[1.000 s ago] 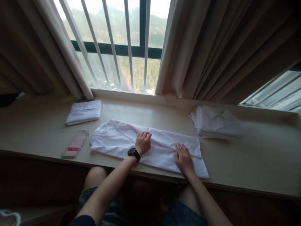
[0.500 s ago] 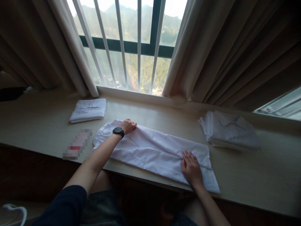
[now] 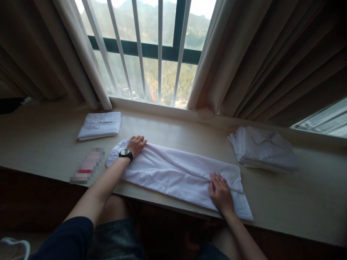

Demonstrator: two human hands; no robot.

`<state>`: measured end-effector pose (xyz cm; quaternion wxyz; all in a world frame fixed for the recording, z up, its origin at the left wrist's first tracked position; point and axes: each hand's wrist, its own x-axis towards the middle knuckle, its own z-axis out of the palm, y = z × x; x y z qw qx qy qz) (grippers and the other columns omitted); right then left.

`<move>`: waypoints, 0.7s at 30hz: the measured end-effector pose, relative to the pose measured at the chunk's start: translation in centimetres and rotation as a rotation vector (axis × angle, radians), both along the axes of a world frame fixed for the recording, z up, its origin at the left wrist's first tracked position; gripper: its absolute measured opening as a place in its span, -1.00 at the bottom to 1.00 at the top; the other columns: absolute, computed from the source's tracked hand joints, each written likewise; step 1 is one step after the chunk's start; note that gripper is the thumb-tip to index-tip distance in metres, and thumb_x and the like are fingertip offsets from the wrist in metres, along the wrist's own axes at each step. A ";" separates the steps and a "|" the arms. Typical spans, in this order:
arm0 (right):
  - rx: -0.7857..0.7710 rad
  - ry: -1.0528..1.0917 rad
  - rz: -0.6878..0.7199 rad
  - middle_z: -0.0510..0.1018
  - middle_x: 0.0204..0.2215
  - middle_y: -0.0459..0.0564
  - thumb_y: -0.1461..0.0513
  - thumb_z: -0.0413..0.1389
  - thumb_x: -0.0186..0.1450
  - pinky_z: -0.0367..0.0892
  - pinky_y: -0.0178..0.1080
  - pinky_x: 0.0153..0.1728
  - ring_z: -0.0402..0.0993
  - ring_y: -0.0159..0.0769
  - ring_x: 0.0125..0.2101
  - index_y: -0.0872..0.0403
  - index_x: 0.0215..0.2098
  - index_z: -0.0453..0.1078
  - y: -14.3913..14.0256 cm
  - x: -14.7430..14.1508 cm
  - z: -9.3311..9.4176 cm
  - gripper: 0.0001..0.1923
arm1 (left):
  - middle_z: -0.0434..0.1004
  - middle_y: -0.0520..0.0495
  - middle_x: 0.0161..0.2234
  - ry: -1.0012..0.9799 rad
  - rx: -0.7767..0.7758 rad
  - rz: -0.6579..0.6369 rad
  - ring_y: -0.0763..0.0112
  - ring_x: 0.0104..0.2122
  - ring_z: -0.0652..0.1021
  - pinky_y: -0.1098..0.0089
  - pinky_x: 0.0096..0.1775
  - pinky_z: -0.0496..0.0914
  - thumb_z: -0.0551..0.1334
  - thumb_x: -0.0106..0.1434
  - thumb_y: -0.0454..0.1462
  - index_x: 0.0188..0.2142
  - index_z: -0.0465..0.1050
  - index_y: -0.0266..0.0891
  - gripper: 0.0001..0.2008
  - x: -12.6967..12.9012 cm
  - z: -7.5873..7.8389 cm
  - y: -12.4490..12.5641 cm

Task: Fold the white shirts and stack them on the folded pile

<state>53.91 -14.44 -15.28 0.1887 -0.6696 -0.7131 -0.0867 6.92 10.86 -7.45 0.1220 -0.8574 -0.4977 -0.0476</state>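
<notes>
A white shirt (image 3: 173, 173), folded into a long strip, lies across the desk in front of me. My left hand (image 3: 137, 145), with a black watch on its wrist, is at the strip's far edge near the left end. Its fingers are curled over that edge and pinch the cloth. Toward the right end, my right hand (image 3: 221, 191) rests flat on the shirt with its fingers stretched out. A lengthwise fold in the cloth runs under the right hand.
A neatly folded white garment (image 3: 100, 125) sits at the back left of the desk (image 3: 287, 202). A pile of white shirts (image 3: 262, 148) stands at the right. Left of the strip lies a pixelated pinkish item (image 3: 88, 166). Curtains (image 3: 244, 57) flank a barred window (image 3: 151, 54) behind.
My left hand has slid to the left along the shirt's far edge. My right hand stays in place on the cloth. The view has shifted slightly.
</notes>
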 end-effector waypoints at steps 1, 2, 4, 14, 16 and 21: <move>0.005 0.002 0.000 0.40 0.25 0.15 0.21 -0.10 0.42 0.13 0.07 0.30 0.22 -0.05 0.30 0.16 0.27 0.34 -0.1 0.0 0.1 -0.49 | 0.46 -0.21 -0.11 -0.015 0.014 0.036 0.20 -0.15 0.48 0.20 -0.09 0.31 0.04 0.41 -0.34 -0.21 0.46 -0.21 -0.78 0.1 -0.2 0.0; 0.013 0.002 -0.002 0.41 0.24 0.15 0.21 -0.09 0.41 0.12 0.08 0.30 0.22 -0.05 0.30 0.15 0.27 0.33 -0.2 -0.1 0.3 -0.49 | 0.45 -0.22 -0.09 -0.029 0.027 0.073 0.22 -0.18 0.48 0.22 -0.12 0.32 0.03 0.42 -0.33 -0.18 0.46 -0.22 -0.78 0.3 -0.3 0.0; 0.036 0.000 -0.011 0.42 0.23 0.14 0.21 -0.08 0.40 0.09 0.11 0.30 0.19 -0.02 0.31 0.12 0.28 0.31 -0.2 -0.7 0.9 -0.49 | 0.44 -0.23 -0.09 -0.071 0.046 0.142 0.24 -0.24 0.49 0.25 -0.19 0.33 0.04 0.43 -0.26 -0.14 0.45 -0.25 -0.77 0.5 -0.3 -0.3; -0.043 0.005 0.176 0.37 0.23 0.30 0.21 0.06 0.36 0.22 0.08 0.14 0.23 0.10 0.21 0.19 0.29 0.28 11.7 -20.0 7.2 -0.45 | 0.50 -0.19 0.09 -0.389 -0.012 -0.042 0.19 0.08 0.47 0.13 0.17 0.31 0.05 0.43 -0.24 0.07 0.50 -0.19 -0.66 2.1 -2.5 -6.1; -0.079 -0.044 0.123 0.39 0.17 0.39 0.27 0.03 0.37 0.27 0.11 0.02 0.32 0.11 0.08 0.22 0.31 0.24 14.6 -23.5 7.4 -0.46 | 0.49 -0.19 0.12 -0.427 0.010 -0.030 0.17 0.15 0.43 0.08 0.24 0.25 0.05 0.42 -0.27 0.11 0.48 -0.20 -0.64 2.1 -3.2 -6.6; -0.134 -0.084 0.141 0.49 -0.23 0.34 0.43 -0.13 0.37 0.31 0.00 -0.20 0.35 -0.03 -0.18 0.31 -0.06 0.48 18.7 -26.6 8.5 -0.63 | 0.53 -0.19 0.11 -0.431 0.022 0.002 0.10 0.16 0.42 0.05 0.22 0.27 0.09 0.39 -0.26 0.07 0.53 -0.21 -0.65 2.0 -3.4 -6.6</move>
